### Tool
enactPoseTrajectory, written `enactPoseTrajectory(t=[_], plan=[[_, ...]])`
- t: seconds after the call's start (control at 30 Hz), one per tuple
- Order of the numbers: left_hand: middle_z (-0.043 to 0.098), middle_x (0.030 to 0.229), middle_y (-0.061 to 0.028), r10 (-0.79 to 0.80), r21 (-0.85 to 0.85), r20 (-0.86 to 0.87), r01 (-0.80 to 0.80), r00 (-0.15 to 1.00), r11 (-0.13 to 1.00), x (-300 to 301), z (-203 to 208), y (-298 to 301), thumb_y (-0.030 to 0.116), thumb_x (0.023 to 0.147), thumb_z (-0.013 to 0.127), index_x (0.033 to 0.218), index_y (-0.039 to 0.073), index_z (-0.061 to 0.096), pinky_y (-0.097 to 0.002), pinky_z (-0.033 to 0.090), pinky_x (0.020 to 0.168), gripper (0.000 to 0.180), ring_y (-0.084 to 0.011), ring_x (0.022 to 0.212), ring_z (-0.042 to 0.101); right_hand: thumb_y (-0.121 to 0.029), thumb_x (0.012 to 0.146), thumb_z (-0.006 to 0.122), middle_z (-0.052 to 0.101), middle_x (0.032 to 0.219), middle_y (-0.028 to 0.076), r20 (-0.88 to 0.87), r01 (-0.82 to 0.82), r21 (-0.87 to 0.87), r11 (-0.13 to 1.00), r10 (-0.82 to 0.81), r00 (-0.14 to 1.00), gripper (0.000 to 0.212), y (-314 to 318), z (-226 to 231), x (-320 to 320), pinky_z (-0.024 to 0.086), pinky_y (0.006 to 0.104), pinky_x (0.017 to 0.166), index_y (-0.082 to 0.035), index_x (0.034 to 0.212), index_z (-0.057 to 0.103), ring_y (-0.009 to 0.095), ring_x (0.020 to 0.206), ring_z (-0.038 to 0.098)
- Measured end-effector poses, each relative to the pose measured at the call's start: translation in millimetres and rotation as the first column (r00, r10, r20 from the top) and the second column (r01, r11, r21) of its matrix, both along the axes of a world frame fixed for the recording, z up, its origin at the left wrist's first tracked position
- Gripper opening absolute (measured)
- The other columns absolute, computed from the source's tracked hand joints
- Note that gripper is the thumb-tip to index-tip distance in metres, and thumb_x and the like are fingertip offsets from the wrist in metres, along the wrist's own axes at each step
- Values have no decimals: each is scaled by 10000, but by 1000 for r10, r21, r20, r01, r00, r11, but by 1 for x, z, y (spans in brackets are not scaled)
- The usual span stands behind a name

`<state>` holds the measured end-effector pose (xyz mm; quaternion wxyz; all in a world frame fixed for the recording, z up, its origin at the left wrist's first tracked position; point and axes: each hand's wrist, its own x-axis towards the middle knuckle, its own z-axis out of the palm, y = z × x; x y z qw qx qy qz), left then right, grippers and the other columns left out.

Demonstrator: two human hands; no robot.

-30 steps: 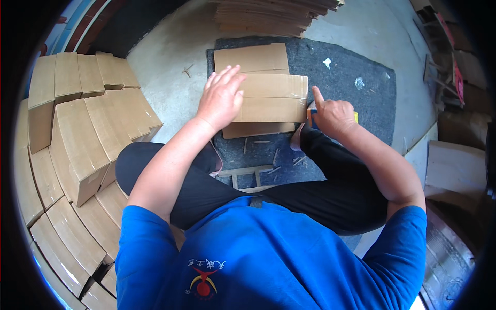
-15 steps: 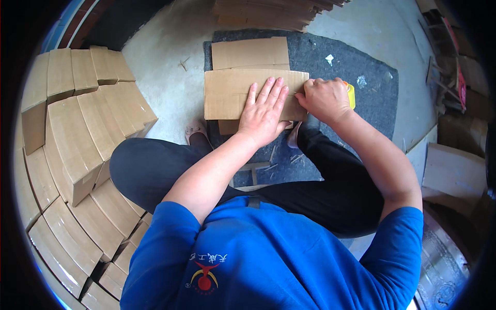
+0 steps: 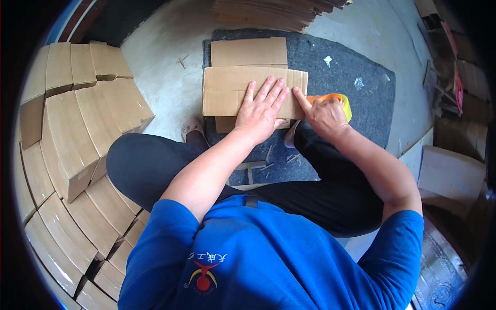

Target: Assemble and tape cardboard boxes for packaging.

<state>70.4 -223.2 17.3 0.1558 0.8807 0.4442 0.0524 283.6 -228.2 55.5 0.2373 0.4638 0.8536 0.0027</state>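
A brown cardboard box (image 3: 219, 93) lies in front of me, between my lower legs. My left hand (image 3: 258, 112) rests flat on its top, fingers spread. At the box's right edge, my right hand (image 3: 328, 119) is wrapped round an orange and yellow tape dispenser (image 3: 347, 107). Its index finger stretches out and touches the box near the right edge. The hand covers much of the dispenser, and any tape strip on the box is hard to make out. Another piece of cardboard (image 3: 248, 51) shows beyond the box and partly under it.
Stacked closed cartons (image 3: 72, 124) rise at my left. A dark mat (image 3: 367, 77) with scraps on it lies under the work. A pile of flat cardboard (image 3: 274, 13) is at the far side. More cardboard (image 3: 452, 170) leans at the right.
My right hand has shifted slightly down, and its index finger has straightened onto the box. More of the orange dispenser shows. My left hand stays flat on the box.
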Motion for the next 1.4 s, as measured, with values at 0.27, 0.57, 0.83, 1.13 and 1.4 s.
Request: enactPoseTrajectory(t=[0.27, 0.57, 0.83, 1.13, 1.4], plan=[[276, 1603, -110, 102, 13, 64, -103, 993, 995, -16, -2, -3, 493, 796, 744, 1503, 82, 364, -457, 146, 1227, 901, -256, 1501, 208, -208, 933, 489, 692, 740, 93, -146, 155, -20, 988, -157, 977, 730, -28, -23, 10, 476, 435, 583, 36, 1542, 169, 254, 586, 665], [293, 1569, -200, 293, -23, 544, -335, 786, 942, -50, 4, 14, 154, 815, 680, 1432, 57, 425, -457, 157, 1229, 675, -348, 1482, 237, -404, 847, 629, 692, 770, 179, -219, 429, -144, 892, -452, 865, 948, -17, -21, -8, 563, 462, 610, 112, 1495, 168, 331, 645, 693], [471, 1460, -194, 885, -859, 351, -272, 307, 435, -114, -36, 19, 321, 896, 701, 1533, 44, 247, -403, 381, 1091, 830, -302, 1346, 459, -585, 881, 630, 671, 1155, 242, -372, 444, -582, 681, -709, 599, 817, 16, -23, 3, 507, 432, 963, -6, 1419, 422, 379, 1089, 653], [501, 1416, -193, 903, -859, 425, -285, 68, 426, -124, 15, 9, 266, 904, 683, 1531, 23, 237, -339, 399, 1073, 807, -269, 1305, 492, -446, 942, 647, 691, 1079, 131, -372, 409, -741, 533, -833, 410, 573, 42, 53, -29, 509, 331, 903, 16, 1275, 590, 186, 981, 651], [36, 1620, -257, 153, 185, 894, -657, 422, 731, -171, 180, -43, 32, 922, 615, 1556, 0, 40, -437, 191, 1205, 856, -383, 1512, 88, -229, 953, 680, 679, 1102, 123, -885, 32, -456, 890, -456, 89, 464, 94, 146, -103, 532, 330, 887, -28, 1339, 521, 170, 988, 647]])
